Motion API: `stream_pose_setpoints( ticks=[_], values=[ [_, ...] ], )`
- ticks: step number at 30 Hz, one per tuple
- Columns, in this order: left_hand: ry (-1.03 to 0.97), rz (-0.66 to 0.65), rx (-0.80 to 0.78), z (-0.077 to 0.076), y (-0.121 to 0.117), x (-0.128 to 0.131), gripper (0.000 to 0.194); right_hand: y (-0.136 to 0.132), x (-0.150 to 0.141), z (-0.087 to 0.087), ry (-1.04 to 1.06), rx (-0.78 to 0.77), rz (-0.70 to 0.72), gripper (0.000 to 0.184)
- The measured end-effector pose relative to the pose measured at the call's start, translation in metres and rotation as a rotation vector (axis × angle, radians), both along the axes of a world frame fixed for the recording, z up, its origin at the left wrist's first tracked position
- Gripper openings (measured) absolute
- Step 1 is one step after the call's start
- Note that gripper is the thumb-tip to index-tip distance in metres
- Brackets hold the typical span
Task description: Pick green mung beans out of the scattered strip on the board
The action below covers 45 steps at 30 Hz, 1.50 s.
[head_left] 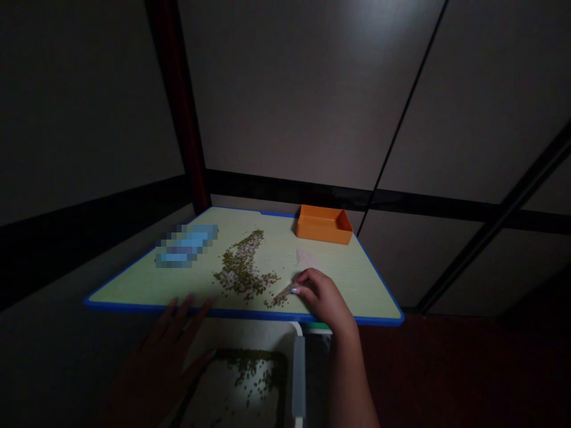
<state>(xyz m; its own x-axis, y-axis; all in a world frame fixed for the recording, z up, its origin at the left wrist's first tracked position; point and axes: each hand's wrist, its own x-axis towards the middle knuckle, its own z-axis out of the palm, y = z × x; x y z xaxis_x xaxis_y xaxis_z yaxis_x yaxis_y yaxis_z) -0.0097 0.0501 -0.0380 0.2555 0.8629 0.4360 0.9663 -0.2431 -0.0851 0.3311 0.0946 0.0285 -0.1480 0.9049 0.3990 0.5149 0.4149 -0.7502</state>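
My right hand point(319, 294) is closed on a slim, pointed tool that looks like tweezers point(284, 293). Its tip points down and left, at a few green beans point(280, 302) on the pale green board point(357, 279). Left of the tip, a spread of small green beans point(243, 267) lies mixed with whitish grains. Just beyond my fingers is a small pale patch point(306, 257), perhaps white grains. In deep shadow, my left hand point(165, 351) has its fingers spread at the board's near edge, over the left side of a container point(250, 333) holding green beans.
An orange open box point(325, 226) stands at the board's back right. A blurred-out blue object point(187, 245) lies at its left. The board has a blue rim point(375, 321). Dark panelled walls point(285, 107) rise behind, with a reddish floor point(468, 368) at right.
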Motion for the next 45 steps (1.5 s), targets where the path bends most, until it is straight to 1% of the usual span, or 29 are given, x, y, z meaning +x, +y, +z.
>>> stream_pose_setpoints(
  ticks=[5,10,13,17,19,22,23,25,28,31,34,37,40,43,45],
  values=[
    [-0.015,-0.003,0.029,0.001,0.0,0.003,0.07,-0.003,0.004,0.0,0.011,0.027,-0.007,0.01],
    [0.008,-0.005,0.074,0.0,0.0,0.004,0.07,-0.003,0.006,0.003,0.144,0.156,0.007,0.009],
    [0.017,-0.024,0.09,-0.001,0.001,0.003,0.071,-0.006,0.014,0.003,0.197,0.219,-0.054,0.013],
    [0.024,-0.008,0.08,-0.001,0.001,0.004,0.07,-0.015,0.028,0.003,0.223,0.248,-0.147,0.023],
    [0.023,0.012,0.077,-0.001,0.001,0.005,0.069,-0.02,0.034,0.004,0.214,0.278,-0.198,0.022],
    [0.017,0.014,0.068,-0.001,0.001,0.005,0.071,-0.026,0.038,0.009,0.165,0.344,-0.293,0.004],
    [0.018,0.014,0.06,-0.001,0.001,0.005,0.071,-0.028,0.039,0.01,0.139,0.363,-0.326,0.005],
    [0.024,0.012,0.044,0.001,0.0,0.006,0.072,-0.031,0.038,0.012,0.08,0.39,-0.379,0.012],
    [0.028,0.027,0.025,0.005,-0.002,0.009,0.071,-0.035,0.036,0.014,0.015,0.406,-0.416,0.019],
    [0.005,0.043,-0.003,0.011,-0.004,0.013,0.069,-0.038,0.031,0.016,-0.006,0.376,-0.416,0.023],
    [-0.01,0.042,-0.021,0.016,-0.006,0.017,0.071,-0.04,0.026,0.019,-0.028,0.337,-0.391,0.023],
    [-0.008,0.044,-0.04,0.017,-0.007,0.018,0.07,-0.039,0.022,0.02,-0.065,0.291,-0.31,0.025],
    [-0.004,0.047,-0.053,0.014,-0.007,0.017,0.07,-0.037,0.019,0.018,-0.136,0.168,-0.235,0.027],
    [-0.005,0.051,-0.05,0.012,-0.006,0.016,0.071,-0.036,0.018,0.017,-0.241,0.021,-0.271,0.028],
    [-0.008,0.057,-0.058,0.012,-0.006,0.017,0.072,-0.035,0.016,0.016,-0.291,-0.014,-0.311,0.027]
  ],
)
